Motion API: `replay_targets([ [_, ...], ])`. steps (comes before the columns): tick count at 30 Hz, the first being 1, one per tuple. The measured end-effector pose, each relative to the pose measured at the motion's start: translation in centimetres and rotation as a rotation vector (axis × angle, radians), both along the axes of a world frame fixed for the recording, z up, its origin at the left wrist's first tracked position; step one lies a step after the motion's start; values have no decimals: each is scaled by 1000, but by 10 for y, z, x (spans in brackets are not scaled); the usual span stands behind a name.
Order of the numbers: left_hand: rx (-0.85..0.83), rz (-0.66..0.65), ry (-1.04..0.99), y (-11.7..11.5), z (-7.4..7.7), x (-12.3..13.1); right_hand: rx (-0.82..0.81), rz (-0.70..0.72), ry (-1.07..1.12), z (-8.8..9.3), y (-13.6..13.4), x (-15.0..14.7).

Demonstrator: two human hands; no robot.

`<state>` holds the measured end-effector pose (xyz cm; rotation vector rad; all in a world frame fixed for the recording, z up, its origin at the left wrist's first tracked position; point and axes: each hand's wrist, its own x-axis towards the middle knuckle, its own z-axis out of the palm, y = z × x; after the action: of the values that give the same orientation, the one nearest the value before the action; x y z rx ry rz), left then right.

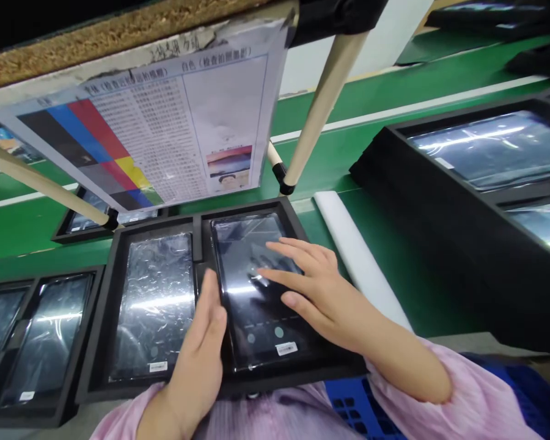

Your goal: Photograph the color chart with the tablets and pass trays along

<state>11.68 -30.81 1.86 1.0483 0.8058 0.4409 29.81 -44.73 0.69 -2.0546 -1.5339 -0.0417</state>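
A black foam tray holds two tablets side by side, both wrapped in shiny film. My right hand hovers flat over the right tablet, fingers stretched and spread, fingertips touching or just above its dark screen. My left hand rests edge-on against the left side of that same tablet, fingers straight and together, between it and the left tablet. Neither hand grips anything. Pink sleeves cover both my arms.
A laminated colour test chart hangs tilted above the tray on cream tubes. More trays with tablets lie at the left and stacked at the right. A green belt, a white foam strip, and a blue crate surround the tray.
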Motion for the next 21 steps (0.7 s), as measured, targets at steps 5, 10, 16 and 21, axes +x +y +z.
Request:
replay_targets([
  [5,897,38,176,36,21,-49,-96,-14,-122,-11,11,-2],
  [10,1579,-111,520,97,14,-83,-74,-11,-169,-22,15,-1],
  [16,1776,-260,814,122,-3,-83,80,-131,-18,-27,-3,3],
  [21,1808,-339,879,125,-13,-79,62,-262,20,-35,-19,-11],
])
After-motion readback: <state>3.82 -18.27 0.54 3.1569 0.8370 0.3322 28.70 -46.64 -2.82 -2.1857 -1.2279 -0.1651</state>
